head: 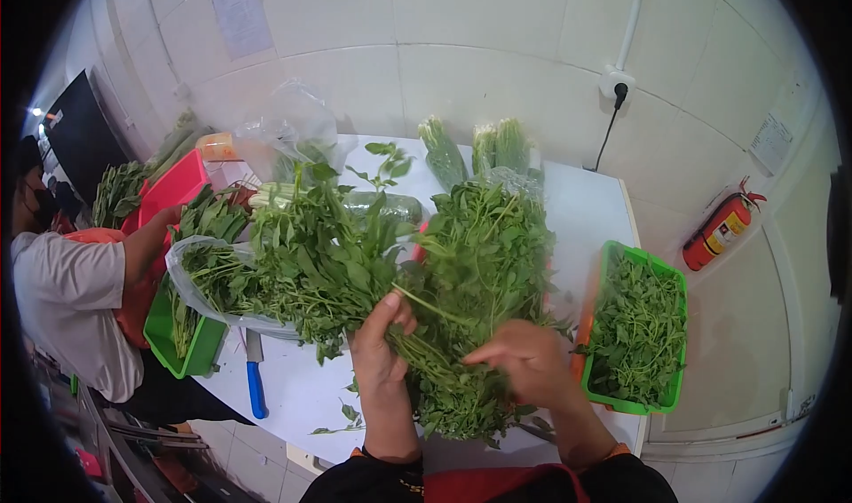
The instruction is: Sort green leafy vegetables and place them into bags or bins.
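Note:
My left hand grips leafy green stems, and one pale stem sticks out past its thumb towards the right. Close by on the right is my right hand, blurred, with its index finger pointing left at the stems; whether it pinches anything is unclear. Beneath and beyond both hands lies a thick heap of leafy green herbs, mostly covering a red container. Left of my left hand, more leafy greens spill from a clear plastic bag.
A blue-handled knife lies on the white table. At right stands a green crate of leaves, below a fire extinguisher. Wrapped green bundles stand at the back. A co-worker handles greens at left, near another green crate.

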A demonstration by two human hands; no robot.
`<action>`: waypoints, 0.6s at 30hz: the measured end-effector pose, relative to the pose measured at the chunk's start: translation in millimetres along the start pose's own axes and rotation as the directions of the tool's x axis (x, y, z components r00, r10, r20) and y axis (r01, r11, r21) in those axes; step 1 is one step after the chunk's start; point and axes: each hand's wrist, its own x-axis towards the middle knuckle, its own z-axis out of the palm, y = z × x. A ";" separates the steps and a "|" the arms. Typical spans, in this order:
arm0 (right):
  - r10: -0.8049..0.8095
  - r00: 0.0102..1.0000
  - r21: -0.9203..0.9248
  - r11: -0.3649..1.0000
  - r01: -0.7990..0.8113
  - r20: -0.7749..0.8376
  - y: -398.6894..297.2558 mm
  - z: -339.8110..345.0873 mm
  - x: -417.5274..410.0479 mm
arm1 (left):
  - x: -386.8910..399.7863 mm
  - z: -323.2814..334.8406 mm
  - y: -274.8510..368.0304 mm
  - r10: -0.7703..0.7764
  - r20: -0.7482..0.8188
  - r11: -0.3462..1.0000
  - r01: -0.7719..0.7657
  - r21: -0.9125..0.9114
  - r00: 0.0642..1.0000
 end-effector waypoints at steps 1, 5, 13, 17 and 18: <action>0.023 0.996 -0.087 0.996 -0.031 -0.084 -2.7 -9.6 -2.7 | 0.2 -1.3 1.9 -0.013 0.026 1.000 0.013 -0.009 1.000; 0.094 0.881 -0.398 0.866 -0.303 -0.465 -11.7 -67.6 -21.0 | -8.0 9.9 6.5 -0.107 0.061 0.994 0.106 0.026 0.992; 0.285 0.921 0.113 0.958 -0.264 -0.266 -9.8 -6.0 -13.6 | -17.5 25.7 -10.2 -0.130 0.124 0.967 0.098 0.234 0.984; 0.353 0.935 0.288 0.897 -0.337 -0.007 -5.2 19.4 -0.1 | -16.1 15.5 -14.2 -0.047 0.183 0.958 -0.008 0.286 0.982; 0.412 0.908 0.407 0.818 -0.405 0.076 -1.8 16.1 2.3 | -14.6 14.7 -14.4 -0.044 0.216 0.961 -0.018 0.275 0.976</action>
